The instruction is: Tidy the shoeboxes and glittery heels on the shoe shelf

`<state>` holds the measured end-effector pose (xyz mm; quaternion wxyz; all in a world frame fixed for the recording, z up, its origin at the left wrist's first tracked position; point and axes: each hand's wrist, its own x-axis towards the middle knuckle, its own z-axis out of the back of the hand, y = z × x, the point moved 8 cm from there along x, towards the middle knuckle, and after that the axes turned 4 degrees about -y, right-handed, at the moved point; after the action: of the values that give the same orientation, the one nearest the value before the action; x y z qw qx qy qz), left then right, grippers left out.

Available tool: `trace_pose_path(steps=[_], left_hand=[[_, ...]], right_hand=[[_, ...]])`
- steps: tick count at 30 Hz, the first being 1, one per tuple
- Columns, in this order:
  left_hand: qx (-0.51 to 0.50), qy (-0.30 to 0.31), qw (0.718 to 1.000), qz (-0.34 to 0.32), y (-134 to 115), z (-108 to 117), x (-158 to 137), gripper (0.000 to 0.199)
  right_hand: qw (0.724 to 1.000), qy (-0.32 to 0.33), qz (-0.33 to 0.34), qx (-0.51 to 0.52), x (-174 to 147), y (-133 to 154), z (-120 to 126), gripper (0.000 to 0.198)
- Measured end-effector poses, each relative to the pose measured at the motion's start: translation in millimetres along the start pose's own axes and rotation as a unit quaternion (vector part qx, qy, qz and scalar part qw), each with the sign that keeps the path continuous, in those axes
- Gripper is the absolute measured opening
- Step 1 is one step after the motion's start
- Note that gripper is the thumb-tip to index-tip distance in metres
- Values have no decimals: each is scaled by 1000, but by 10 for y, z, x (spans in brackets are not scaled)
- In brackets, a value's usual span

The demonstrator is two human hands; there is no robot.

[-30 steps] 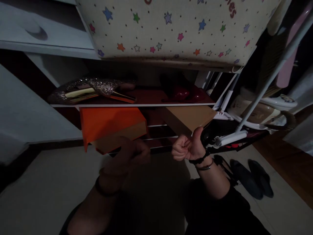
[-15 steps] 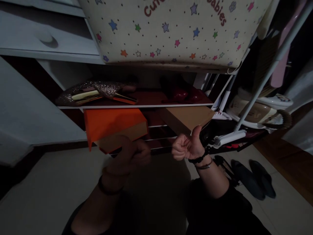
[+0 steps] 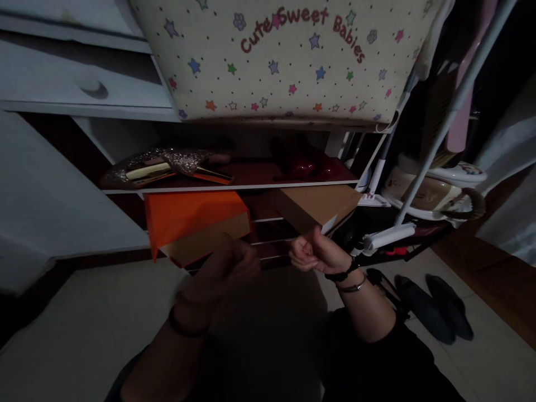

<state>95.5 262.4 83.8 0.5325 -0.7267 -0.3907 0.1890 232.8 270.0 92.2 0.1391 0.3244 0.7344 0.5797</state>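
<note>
— What stands around your hands?

— A low shoe shelf (image 3: 234,186) runs across in front of me. On its top board, at ten o'clock from my left hand (image 3: 224,268), lie glittery heeled shoes (image 3: 167,164); at twelve o'clock from my right hand (image 3: 315,254) sit dark red shoes (image 3: 310,164), dim in shadow. Above hangs a cream cloth with coloured stars (image 3: 285,61), printed "Cute Sweet Babies". White drawers (image 3: 84,84) sit at ten o'clock, far up. At three o'clock a white rack pole (image 3: 435,134) slants across, with slippers (image 3: 435,195) behind it and dark shoes (image 3: 435,312) on the floor at four o'clock.

— And the boxes?

— Two, under the top board. The orange box (image 3: 188,215) is just beyond my left hand, at eleven o'clock; its lid is bright orange, its near side tan cardboard. The brown box (image 3: 318,204) is plain cardboard with a small pale label at its near corner, right above my right hand.

— How do they lie?

— Both flat. The orange one's long axis runs from nine to three o'clock, tipped slightly; the brown one's near corner juts towards me, at six o'clock.

— Your fingers?

— Left ones are curled loosely, dark and blurred; I cannot tell whether they pinch anything. Right ones are curled into a fist just below the brown box's corner; whether they touch it I cannot tell.
</note>
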Motion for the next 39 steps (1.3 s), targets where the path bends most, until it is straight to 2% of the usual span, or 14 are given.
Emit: trace_pose_path(steps=[2, 5, 7, 13, 16, 18, 22, 23, 24, 28, 30, 32, 35, 39], left_hand=[[-5, -43, 999, 8, 78, 87, 0, 70], [17, -131, 991, 37, 289, 293, -64, 61], [48, -173, 982, 53, 444, 428, -138, 60], [114, -222, 963, 100, 809, 631, -290, 64], [143, -240, 954, 109, 874, 623, -255, 64], [158, -247, 950, 109, 886, 594, -195, 63], [136, -244, 950, 139, 941, 540, -66, 66], [128, -244, 950, 144, 948, 535, -40, 66], [124, -242, 951, 145, 948, 533, -14, 67], [127, -249, 949, 144, 949, 578, 43, 67], [127, -257, 947, 144, 970, 616, 58, 66], [119, -258, 948, 145, 1019, 649, 73, 66], [60, -267, 950, 148, 1141, 701, 83, 64], [-78, -308, 939, 131, 1292, 761, 79, 35]], right_hand=[[990, -66, -22, -125, -14, -48, 87, 65], [939, -130, -24, -316, -97, 9, 147, 50], [906, -180, 3, -383, -209, 158, 182, 45], [795, -386, 131, -449, -786, 760, 434, 40], [746, -474, 176, -434, -1033, 827, 612, 42], [702, -505, 186, -467, -1109, 792, 717, 43], [582, -492, 185, -621, -1088, 669, 913, 25], [557, -484, 187, -648, -1080, 628, 977, 17], [538, -476, 188, -670, -1073, 583, 1044, 18], [481, -394, 128, -773, -968, 300, 1278, 76], [457, -348, 83, -815, -902, 136, 1352, 86], [449, -327, 61, -829, -848, 23, 1384, 84], [459, -308, 55, -832, -740, -73, 1351, 84], [472, -290, 62, -830, -604, -110, 1175, 85]])
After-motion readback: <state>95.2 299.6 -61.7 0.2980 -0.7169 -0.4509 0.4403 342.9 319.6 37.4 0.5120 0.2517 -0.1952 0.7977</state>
